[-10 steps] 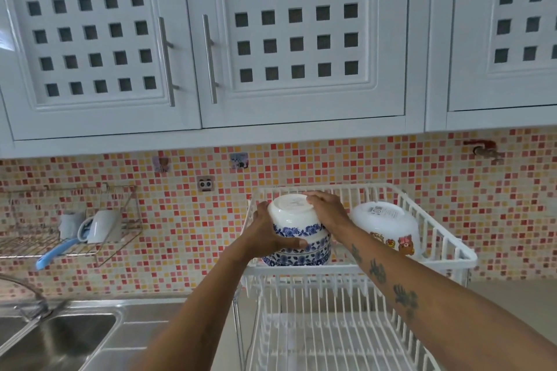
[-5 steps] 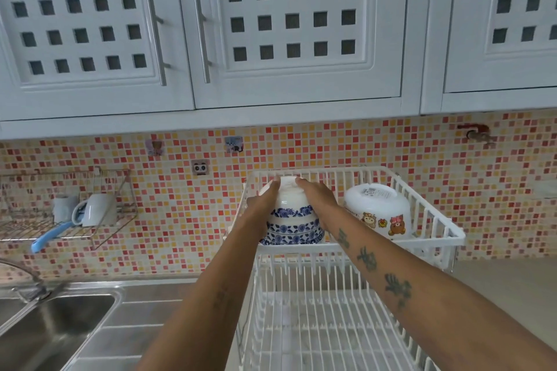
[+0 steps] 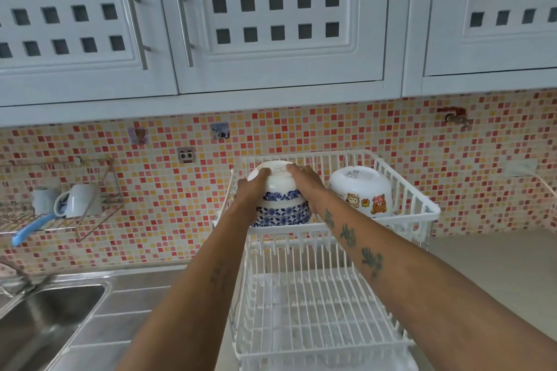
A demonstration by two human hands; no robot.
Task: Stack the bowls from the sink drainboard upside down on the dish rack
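Note:
A stack of white bowls with blue flower bands (image 3: 281, 205) sits upside down in the left part of the white dish rack's upper tier (image 3: 422, 214). My left hand (image 3: 251, 190) grips the stack's left side and my right hand (image 3: 307, 182) grips its right side, fingers over the top bowl's base. A larger white bowl with cartoon bear stickers (image 3: 360, 193) rests upside down to the right in the same tier, apart from my hands.
The rack's lower tier (image 3: 316, 310) of white bars holds nothing visible. A steel sink (image 3: 36, 319) and ribbed drainboard (image 3: 129, 304) lie at lower left. A wall wire shelf (image 3: 90, 220) carries a mug and blue-handled brush. White cabinets hang overhead.
Both hands have stayed on the blue-patterned stack, which sits slightly lower into the upper tier. The view has tilted a little, shifting everything up in frame.

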